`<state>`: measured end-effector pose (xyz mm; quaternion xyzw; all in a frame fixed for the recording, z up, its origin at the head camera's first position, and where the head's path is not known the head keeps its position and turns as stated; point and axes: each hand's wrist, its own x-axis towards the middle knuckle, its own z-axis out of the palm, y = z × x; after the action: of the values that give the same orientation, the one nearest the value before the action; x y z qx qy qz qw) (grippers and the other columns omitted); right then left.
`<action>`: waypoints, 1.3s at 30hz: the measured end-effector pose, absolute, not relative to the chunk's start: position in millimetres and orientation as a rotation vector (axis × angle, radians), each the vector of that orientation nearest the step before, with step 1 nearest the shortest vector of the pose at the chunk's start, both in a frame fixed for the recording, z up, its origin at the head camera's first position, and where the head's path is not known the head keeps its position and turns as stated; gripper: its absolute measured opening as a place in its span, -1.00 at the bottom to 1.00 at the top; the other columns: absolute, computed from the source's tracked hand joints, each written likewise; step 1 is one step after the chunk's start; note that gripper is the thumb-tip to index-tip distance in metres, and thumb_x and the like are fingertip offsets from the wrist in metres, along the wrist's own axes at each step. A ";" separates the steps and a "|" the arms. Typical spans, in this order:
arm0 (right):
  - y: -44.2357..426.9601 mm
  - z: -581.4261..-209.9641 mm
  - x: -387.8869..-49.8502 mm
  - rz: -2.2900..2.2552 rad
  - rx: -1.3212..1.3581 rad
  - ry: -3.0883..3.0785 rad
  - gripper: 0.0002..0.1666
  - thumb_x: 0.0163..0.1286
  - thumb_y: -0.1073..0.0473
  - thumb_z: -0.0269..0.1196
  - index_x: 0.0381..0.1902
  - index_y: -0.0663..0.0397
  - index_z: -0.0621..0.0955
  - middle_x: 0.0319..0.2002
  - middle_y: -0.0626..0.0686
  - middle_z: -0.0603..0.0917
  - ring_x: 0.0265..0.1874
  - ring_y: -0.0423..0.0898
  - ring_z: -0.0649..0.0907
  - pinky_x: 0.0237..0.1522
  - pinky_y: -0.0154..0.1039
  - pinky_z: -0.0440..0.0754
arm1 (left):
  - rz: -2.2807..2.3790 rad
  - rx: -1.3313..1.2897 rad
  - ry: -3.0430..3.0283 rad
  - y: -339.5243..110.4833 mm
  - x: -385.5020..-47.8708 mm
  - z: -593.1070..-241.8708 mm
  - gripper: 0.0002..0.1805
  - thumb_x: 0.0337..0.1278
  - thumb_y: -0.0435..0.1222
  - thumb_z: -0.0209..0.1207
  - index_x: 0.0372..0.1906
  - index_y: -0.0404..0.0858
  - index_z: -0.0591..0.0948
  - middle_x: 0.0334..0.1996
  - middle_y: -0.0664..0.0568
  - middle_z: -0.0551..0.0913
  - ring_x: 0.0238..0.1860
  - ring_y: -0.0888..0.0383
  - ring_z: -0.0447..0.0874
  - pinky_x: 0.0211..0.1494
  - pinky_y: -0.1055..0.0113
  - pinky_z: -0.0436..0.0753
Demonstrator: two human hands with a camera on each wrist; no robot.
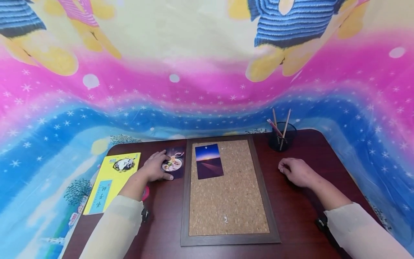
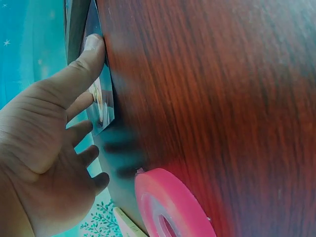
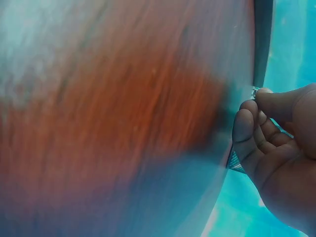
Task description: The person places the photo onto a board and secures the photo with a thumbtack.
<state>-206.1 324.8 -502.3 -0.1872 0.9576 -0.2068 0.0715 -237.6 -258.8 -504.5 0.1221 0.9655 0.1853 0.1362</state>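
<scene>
My left hand (image 1: 156, 167) touches the left side of a noodle-bowl photo card (image 1: 176, 166) beside the cork board (image 1: 233, 201). In the left wrist view its thumb (image 2: 84, 71) lies along the card's edge and the other fingers are spread. Right of the board, my right hand (image 1: 297, 172) is low over the table, fingers curled. The right wrist view shows its thumb tip close against the fingertips (image 3: 244, 126); nothing held can be made out. A sunset photo (image 1: 208, 162) is fixed near the board's top left by a small pale pin.
A yellow book (image 1: 111, 194) with a silvery foil-like item (image 1: 124, 164) on it lies at the left. The pink tape roll (image 2: 168, 202) is beneath my left wrist. A black mesh cup (image 1: 282, 140) with several pencils stands at the back right. Patterned cloth surrounds the table.
</scene>
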 end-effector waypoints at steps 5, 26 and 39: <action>324.9 -499.2 -200.3 -0.653 -0.562 2.891 -0.92 0.54 0.27 0.22 -0.12 0.04 0.66 -0.25 -0.06 0.64 -0.31 -0.10 0.55 -0.20 -0.05 0.57 | 0.589 0.320 2.772 -257.4 -236.9 -506.7 -0.05 -0.18 0.02 0.64 0.35 -0.29 0.52 0.62 -0.29 0.09 0.61 -0.36 -0.12 0.51 -0.44 -0.03; 313.3 -496.6 -187.9 -0.778 -0.503 2.891 -0.93 0.56 0.27 0.22 -0.12 -0.01 0.63 -0.40 -0.10 0.62 -0.50 -0.17 0.53 -0.37 -0.19 0.51 | 0.616 0.270 2.870 -258.4 -224.3 -510.9 0.30 -0.15 0.08 0.61 0.65 -0.22 0.13 0.51 -0.29 0.33 0.52 -0.36 0.16 0.49 -0.37 0.15; 310.4 -496.9 -184.7 -0.863 -0.444 2.889 -0.89 0.59 0.24 0.20 -0.05 -0.01 0.65 -0.42 -0.09 0.64 -0.51 -0.13 0.56 -0.45 -0.25 0.54 | 0.678 0.312 2.985 -257.5 -214.7 -503.4 0.22 -0.09 0.13 0.55 0.63 -0.18 0.19 0.45 -0.32 0.38 0.47 -0.35 0.26 0.44 -0.33 0.30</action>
<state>-184.7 310.4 -496.9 -0.1457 0.9469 -0.2827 0.0469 -214.7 -257.5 -503.4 0.1014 0.9696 0.2202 0.0323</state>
